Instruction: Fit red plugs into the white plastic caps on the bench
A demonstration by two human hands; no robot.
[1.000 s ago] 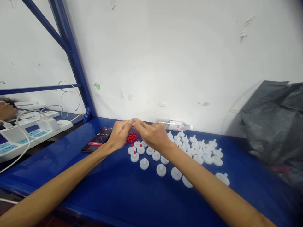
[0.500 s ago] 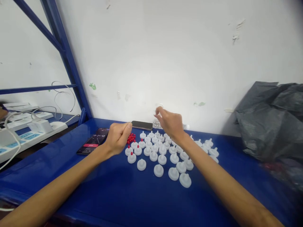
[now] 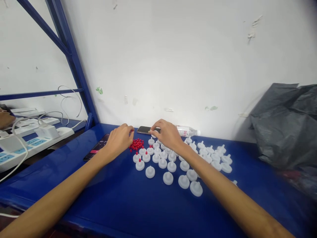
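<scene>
My left hand curls just beside the red caps, its fingertips too hidden to tell whether they grip one. My right hand bends near the counter's back edge; I can't tell if it pinches the pale bit at its fingertips. My right forearm hides some white discs; my right hand covers one end of the bottle.

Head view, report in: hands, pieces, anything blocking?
Left hand beside red pieces. Right hand by white caps; both grips unclear. Right forearm partly hiding white caps.
</scene>
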